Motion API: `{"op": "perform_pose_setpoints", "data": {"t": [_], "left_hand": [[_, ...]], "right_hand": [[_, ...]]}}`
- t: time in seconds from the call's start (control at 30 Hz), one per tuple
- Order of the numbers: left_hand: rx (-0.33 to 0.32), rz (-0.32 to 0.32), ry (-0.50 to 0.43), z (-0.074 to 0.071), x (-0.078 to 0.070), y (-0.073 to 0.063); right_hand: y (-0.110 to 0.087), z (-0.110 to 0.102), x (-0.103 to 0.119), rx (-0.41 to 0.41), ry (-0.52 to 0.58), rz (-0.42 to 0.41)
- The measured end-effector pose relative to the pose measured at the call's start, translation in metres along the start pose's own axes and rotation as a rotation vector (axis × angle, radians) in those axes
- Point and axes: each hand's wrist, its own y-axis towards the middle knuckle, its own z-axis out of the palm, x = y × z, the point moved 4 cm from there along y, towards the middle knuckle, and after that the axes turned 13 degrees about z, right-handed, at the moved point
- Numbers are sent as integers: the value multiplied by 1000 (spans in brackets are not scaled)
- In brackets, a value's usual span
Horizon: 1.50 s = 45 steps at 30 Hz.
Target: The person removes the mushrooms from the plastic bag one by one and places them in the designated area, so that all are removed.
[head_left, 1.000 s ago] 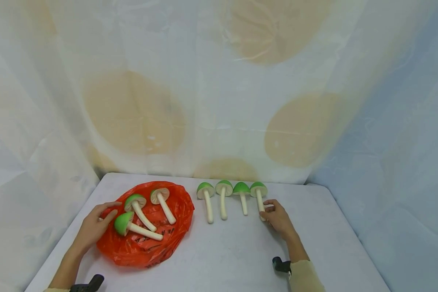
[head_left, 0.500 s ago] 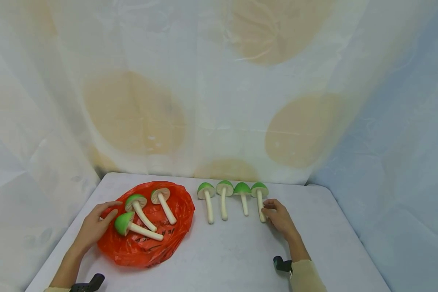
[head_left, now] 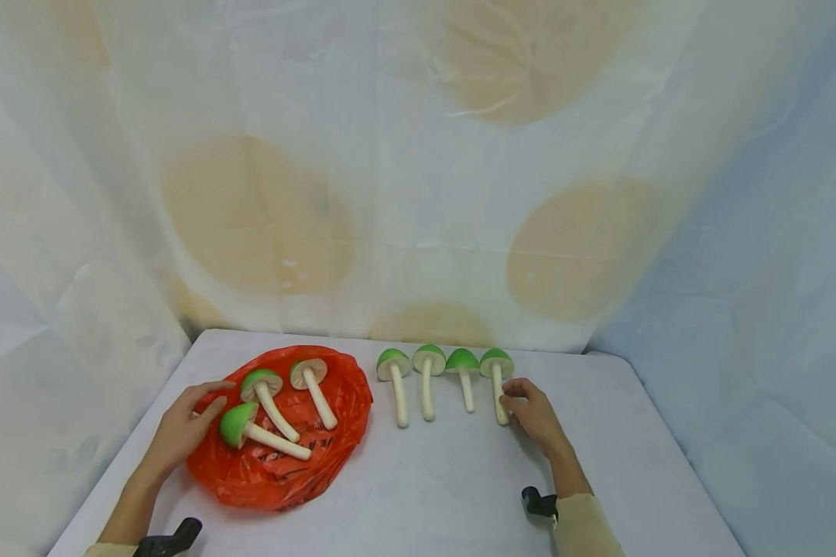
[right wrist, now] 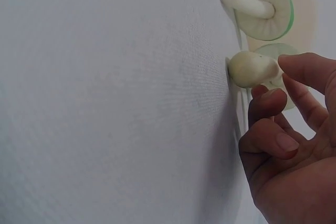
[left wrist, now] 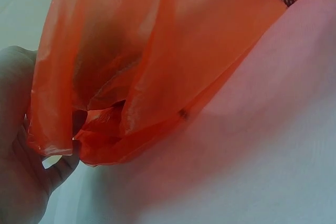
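In the head view several green-capped mushrooms with long pale stems lie in a row at the table's back. My right hand (head_left: pixel 532 414) is beside the stem of the rightmost mushroom (head_left: pixel 498 379), its fingers bent but not wrapped round it. The right wrist view shows that stem (right wrist: pixel 247 70) end-on, close to the fingertips. On the left lies a red plastic bag (head_left: pixel 320 472), with a mushroom (head_left: pixel 272 439) and two others on it. My left hand (head_left: pixel 181 429) holds the bag's left edge; the left wrist view shows bag film (left wrist: pixel 173 77) covering part of the fingers.
A white table (head_left: pixel 432 495) bears everything. Behind it hangs a pale curtain (head_left: pixel 418 193) with tan round patches, and similar sheets stand at both sides. Black wrist cameras (head_left: pixel 539 503) sit on both forearms.
My right fingers have let go of the rightmost mushroom's stem and shifted slightly right of it. The row of mushrooms lies almost as before. My left hand stays at the bag.
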Motion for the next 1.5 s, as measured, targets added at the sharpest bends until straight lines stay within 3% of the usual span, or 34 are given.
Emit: {"op": "perform_pose_setpoints", "data": {"t": [0.67, 0.93, 1.17, 1.5], "left_hand": [[3, 6, -55, 1, -1, 3], [9, 9, -48, 1, -3, 4], [8, 14, -55, 3, -2, 7], [13, 19, -69, 4, -6, 10]], "right_hand": [[2, -3, 0, -5, -1, -37], [3, -7, 4, -112, -145, -93], [5, -3, 7, -115, -245, -82], [4, -6, 7, -113, -235, -64]]}}
